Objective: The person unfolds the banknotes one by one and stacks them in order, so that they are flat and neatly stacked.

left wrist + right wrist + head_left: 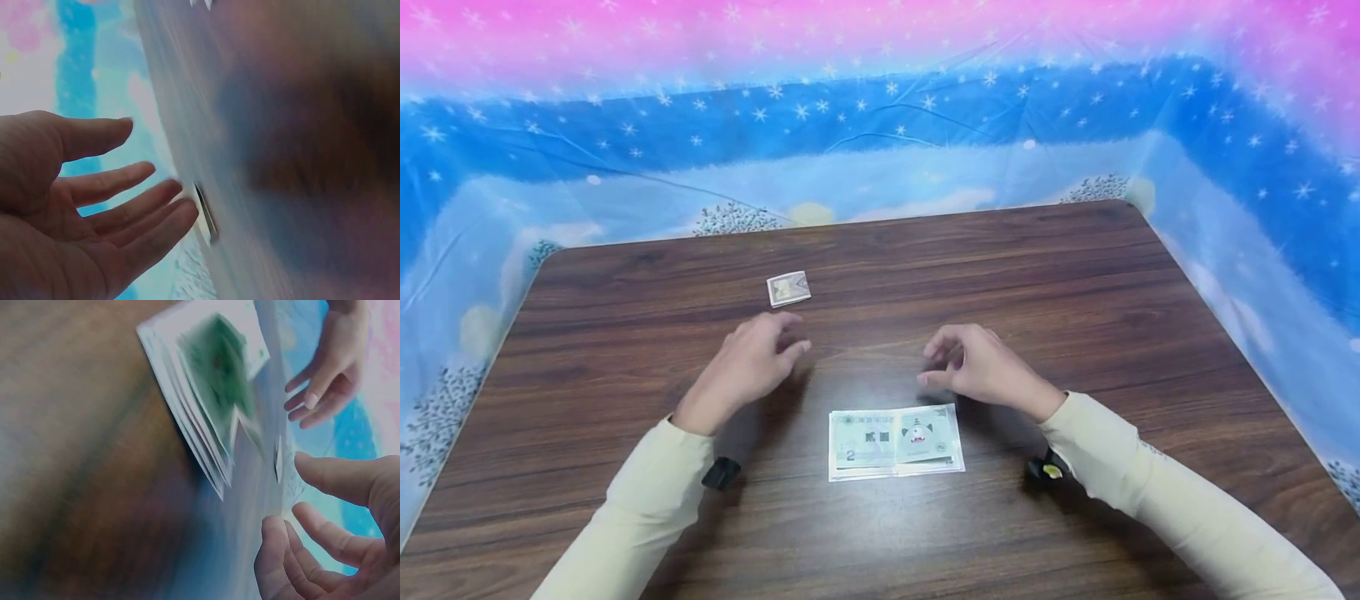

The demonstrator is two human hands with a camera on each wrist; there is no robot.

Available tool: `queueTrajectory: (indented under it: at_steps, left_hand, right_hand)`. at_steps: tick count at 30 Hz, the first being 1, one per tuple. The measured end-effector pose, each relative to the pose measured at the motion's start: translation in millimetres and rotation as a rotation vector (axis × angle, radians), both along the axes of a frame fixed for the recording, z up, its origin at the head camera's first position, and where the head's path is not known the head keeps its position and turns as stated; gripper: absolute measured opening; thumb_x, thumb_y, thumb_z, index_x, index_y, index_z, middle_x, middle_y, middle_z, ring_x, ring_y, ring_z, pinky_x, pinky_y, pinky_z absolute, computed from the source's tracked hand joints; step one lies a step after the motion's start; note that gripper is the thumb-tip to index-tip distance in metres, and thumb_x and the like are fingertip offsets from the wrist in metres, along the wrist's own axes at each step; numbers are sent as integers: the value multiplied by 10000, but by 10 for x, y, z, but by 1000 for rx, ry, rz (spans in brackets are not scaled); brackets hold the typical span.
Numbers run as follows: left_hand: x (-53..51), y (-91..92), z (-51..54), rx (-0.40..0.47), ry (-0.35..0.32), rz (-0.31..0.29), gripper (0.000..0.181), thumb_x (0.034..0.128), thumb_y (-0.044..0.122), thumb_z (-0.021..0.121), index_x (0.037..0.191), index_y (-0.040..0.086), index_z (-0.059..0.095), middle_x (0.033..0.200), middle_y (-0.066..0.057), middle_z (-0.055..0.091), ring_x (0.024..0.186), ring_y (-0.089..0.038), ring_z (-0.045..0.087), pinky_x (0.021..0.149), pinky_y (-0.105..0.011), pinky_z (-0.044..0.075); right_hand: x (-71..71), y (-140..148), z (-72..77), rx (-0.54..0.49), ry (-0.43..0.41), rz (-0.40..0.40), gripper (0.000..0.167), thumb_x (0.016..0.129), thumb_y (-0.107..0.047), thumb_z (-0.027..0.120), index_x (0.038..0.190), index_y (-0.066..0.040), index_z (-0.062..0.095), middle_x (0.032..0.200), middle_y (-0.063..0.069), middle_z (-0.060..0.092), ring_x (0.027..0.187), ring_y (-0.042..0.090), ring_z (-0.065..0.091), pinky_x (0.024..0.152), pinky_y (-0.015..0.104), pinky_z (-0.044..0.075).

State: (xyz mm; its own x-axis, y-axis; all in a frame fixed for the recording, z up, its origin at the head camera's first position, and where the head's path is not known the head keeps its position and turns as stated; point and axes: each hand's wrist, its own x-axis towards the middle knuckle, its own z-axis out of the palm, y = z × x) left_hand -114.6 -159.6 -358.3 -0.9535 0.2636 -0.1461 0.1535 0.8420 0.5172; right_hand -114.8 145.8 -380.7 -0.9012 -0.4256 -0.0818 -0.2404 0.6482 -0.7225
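A stack of pale green paper notes, printed with a 2 and a cartoon face, lies on the table near its front middle. In the right wrist view the edges of these notes fan apart. Left of and beyond the stack, my left hand hovers with loosely bent fingers and holds nothing. Just past its fingertips is a small folded wad of brownish notes, seen edge-on in the left wrist view. My right hand hangs behind the stack's right end, fingers relaxed and thumb apart, with nothing held.
The dark wood-grain table carries both piles of notes. A blue and pink snowflake cloth hangs around its back and sides. Small black devices are strapped at both wrists, below the pale sleeves.
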Motion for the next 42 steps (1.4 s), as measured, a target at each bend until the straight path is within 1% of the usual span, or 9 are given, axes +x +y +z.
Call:
queueTrajectory:
  at_steps: [3,6,9,13,19,26,30,36,42]
  left_hand:
    - [-175,-75,-22,-44,13,0,503,1053,213,537,1449,-85,451,1451,-313,467,1369,-446,418,1150,-603,320]
    - [-332,-117,-82,-88,27,-11,550,1071,214,480,1491,-119,357,1556,-344,305,1467,-467,255,1216,-574,207]
    - [-468,-143,-156,-117,6,-23,571,1085,206,427,1515,-140,280,1603,-358,155,1503,-478,110,1246,-545,108]
    - [-559,-150,-230,-135,-42,-47,557,1091,189,386,1515,-151,261,1605,-363,119,1505,-478,77,1246,-541,96]
    - [-541,-57,-278,-179,-42,-96,546,1090,172,359,1525,-140,247,1603,-351,153,1504,-466,111,1248,-521,119]
    - [-451,196,-305,-245,48,-235,492,1075,145,366,1450,-174,371,1556,-368,270,1469,-494,219,1240,-506,182]
    - [-362,359,-293,-262,33,-285,517,1081,164,368,1479,-164,337,1567,-353,258,1481,-469,211,1242,-493,186]
    - [-280,559,-253,-289,-1,-309,530,1091,208,374,1510,-115,331,1596,-297,254,1507,-405,193,1242,-483,201]
    - [-230,650,-245,-295,-17,-313,527,1089,214,375,1507,-104,348,1598,-285,265,1508,-394,200,1237,-488,215]
  right_hand:
    - [-153,0,-5,-96,-107,-54,305,827,-141,848,1043,-7,679,940,72,705,759,210,674,732,346,583]
    - [-289,-20,-15,-211,-245,-122,346,858,-111,817,1123,31,646,1007,132,683,795,281,703,743,388,611]
    - [-402,-47,-36,-334,-377,-170,396,883,-67,781,1207,74,602,1073,191,666,883,332,711,792,414,623]
    - [-524,-88,-83,-457,-487,-198,445,896,-19,747,1275,114,558,1152,234,659,1019,328,694,886,393,603]
    - [-663,-172,-133,-532,-564,-244,455,908,19,703,1323,96,534,1243,234,644,1123,295,669,929,347,583]
    - [-713,-274,-137,-640,-627,-239,478,937,32,641,1377,110,472,1345,281,571,1177,331,623,1001,382,545]
    - [-709,-340,-136,-686,-675,-240,491,950,56,608,1409,117,442,1363,301,551,1187,343,609,1025,397,529]
    - [-723,-391,-111,-696,-725,-280,441,968,52,595,1388,109,477,1358,278,574,1228,343,598,1027,406,527]
    - [-720,-424,-82,-706,-759,-298,440,971,53,580,1395,117,479,1389,265,566,1256,337,579,1054,399,507]
